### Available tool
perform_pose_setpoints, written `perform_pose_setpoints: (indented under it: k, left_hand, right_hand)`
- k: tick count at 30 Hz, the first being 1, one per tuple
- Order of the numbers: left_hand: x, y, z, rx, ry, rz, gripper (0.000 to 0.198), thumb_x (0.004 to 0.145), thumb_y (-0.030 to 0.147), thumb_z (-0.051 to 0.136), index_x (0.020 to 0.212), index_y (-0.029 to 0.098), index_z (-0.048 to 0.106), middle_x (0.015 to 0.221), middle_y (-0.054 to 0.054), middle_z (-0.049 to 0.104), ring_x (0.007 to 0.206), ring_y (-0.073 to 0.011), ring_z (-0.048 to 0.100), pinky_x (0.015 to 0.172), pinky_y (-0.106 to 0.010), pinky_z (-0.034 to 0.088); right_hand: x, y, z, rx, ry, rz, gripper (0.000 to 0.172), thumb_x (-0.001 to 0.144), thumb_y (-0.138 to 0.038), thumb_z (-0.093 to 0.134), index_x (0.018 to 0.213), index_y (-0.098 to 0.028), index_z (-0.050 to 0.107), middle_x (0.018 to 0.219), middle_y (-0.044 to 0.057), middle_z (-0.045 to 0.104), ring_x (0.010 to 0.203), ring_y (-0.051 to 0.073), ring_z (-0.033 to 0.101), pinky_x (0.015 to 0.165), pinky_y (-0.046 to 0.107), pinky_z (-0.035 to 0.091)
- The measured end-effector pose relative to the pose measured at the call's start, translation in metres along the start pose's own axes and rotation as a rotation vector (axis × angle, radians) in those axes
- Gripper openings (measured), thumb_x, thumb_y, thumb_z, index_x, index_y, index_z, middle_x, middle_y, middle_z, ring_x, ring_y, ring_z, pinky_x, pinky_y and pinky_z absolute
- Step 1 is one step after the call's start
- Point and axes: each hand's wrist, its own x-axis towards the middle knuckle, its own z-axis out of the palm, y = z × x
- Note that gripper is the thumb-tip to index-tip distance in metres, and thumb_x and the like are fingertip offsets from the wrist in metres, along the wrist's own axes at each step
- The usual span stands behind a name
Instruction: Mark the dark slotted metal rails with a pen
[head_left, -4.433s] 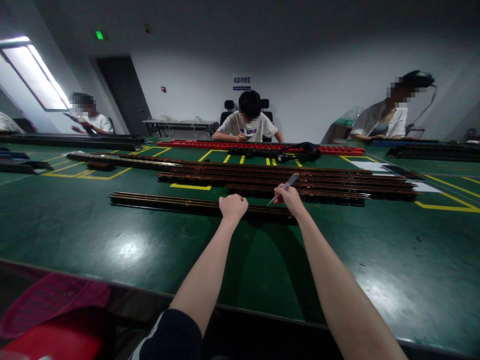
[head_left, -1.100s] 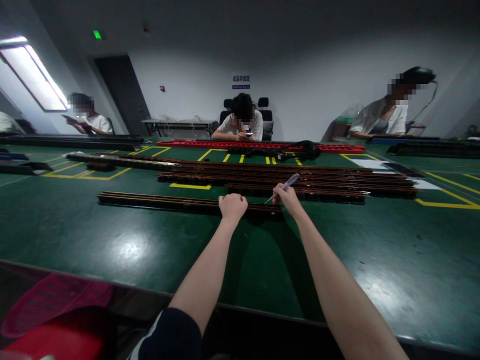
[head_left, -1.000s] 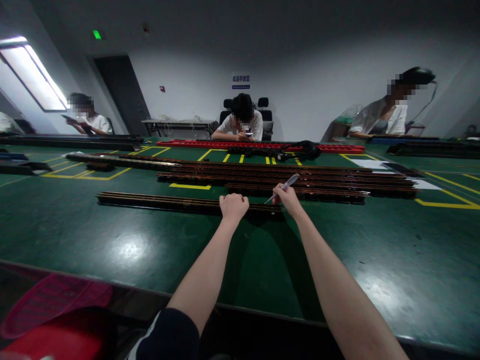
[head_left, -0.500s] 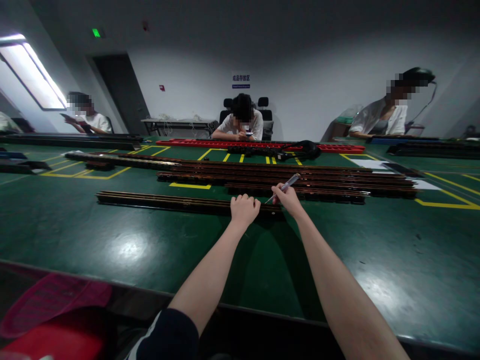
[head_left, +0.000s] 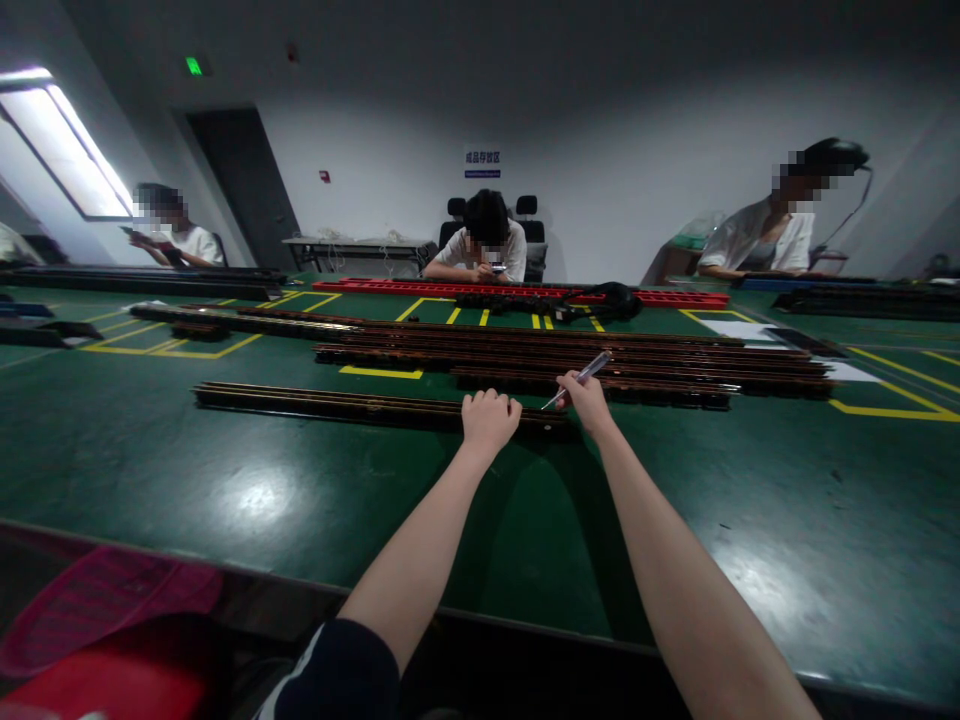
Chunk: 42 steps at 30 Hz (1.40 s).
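Under the curled fingers of the left hand (head_left: 490, 424), a black rail (head_left: 337, 401) lies on the counter (head_left: 315, 480); whether they clamp it I cannot tell. Right of them, the right hand (head_left: 588, 402) has its fingers closed on a screwdriver (head_left: 594, 366). Beyond lie dark rails (head_left: 480, 345).

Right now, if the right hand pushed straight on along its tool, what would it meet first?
Probably the near dark rail, at the tip of its tool; whether they touch is unclear.

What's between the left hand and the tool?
In the head view, only rail shows between the left hand and the tool tip.
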Motion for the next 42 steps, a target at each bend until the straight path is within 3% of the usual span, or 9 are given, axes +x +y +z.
perform_pose_setpoints:
  k: [12, 18, 28, 42]
  left_hand:
    - [0.0, 0.0, -0.004, -0.079, -0.057, -0.007, 0.047, 0.094, 0.031, 0.031, 0.081, 0.014, 0.072, 0.088, -0.01, 0.072, 0.08, -0.0191, 0.064, 0.077, -0.035, 0.047]
    - [0.0, 0.0, -0.004, -0.099, -0.056, -0.007, 0.046, 0.094, 0.03, 0.031, 0.08, 0.015, 0.071, 0.086, -0.01, 0.072, 0.078, -0.0193, 0.064, 0.077, -0.035, 0.048]
    - [-0.001, -0.002, -0.001, -0.083, -0.018, 0.004, 0.046, 0.094, 0.029, 0.031, 0.076, 0.014, 0.071, 0.081, -0.01, 0.071, 0.075, -0.0187, 0.065, 0.075, -0.034, 0.048]
    - [0.0, -0.001, -0.002, -0.102, -0.044, 0.003, 0.046, 0.093, 0.029, 0.031, 0.076, 0.014, 0.071, 0.082, -0.01, 0.071, 0.075, -0.0187, 0.064, 0.074, -0.034, 0.047]
  right_hand:
    - [-0.002, -0.003, -0.006, 0.032, 0.071, 0.022, 0.023, 0.071, -0.024, 0.059, 0.051, -0.02, 0.048, 0.042, -0.003, 0.048, 0.038, 0.009, 0.046, 0.044, 0.021, 0.047]
    - [-0.003, -0.006, -0.007, 0.01, 0.059, 0.026, 0.023, 0.073, -0.023, 0.059, 0.054, -0.02, 0.049, 0.044, -0.003, 0.051, 0.04, 0.009, 0.048, 0.046, 0.021, 0.047]
    - [0.0, 0.001, -0.008, 0.009, 0.186, -0.001, 0.024, 0.07, -0.022, 0.056, 0.049, -0.021, 0.045, 0.039, -0.004, 0.046, 0.036, 0.01, 0.044, 0.043, 0.023, 0.043]
    - [-0.002, 0.0, -0.01, 0.045, 0.155, 0.027, 0.024, 0.072, -0.025, 0.059, 0.053, -0.022, 0.043, 0.04, -0.005, 0.045, 0.037, 0.01, 0.044, 0.042, 0.022, 0.044]
